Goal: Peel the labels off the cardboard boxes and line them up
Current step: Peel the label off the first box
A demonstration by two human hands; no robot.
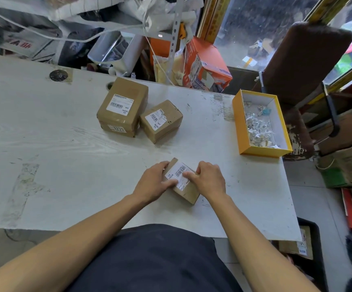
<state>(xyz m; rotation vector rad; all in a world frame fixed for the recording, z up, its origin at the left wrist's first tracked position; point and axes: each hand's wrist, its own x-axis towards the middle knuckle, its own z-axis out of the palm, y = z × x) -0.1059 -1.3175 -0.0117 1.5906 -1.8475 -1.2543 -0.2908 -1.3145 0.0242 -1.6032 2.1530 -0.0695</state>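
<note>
A small cardboard box with a white barcode label lies on the white table near the front edge. My left hand grips the box's left side, with the thumb on the label. My right hand holds the right side, its thumb on the label's right part. Farther back stand a larger labelled box and a medium labelled box, touching each other.
A yellow open box holding several crumpled label scraps sits at the table's right. A brown chair stands beyond it. Clutter, an orange carton and cables line the back edge. More boxes lie on the floor at right.
</note>
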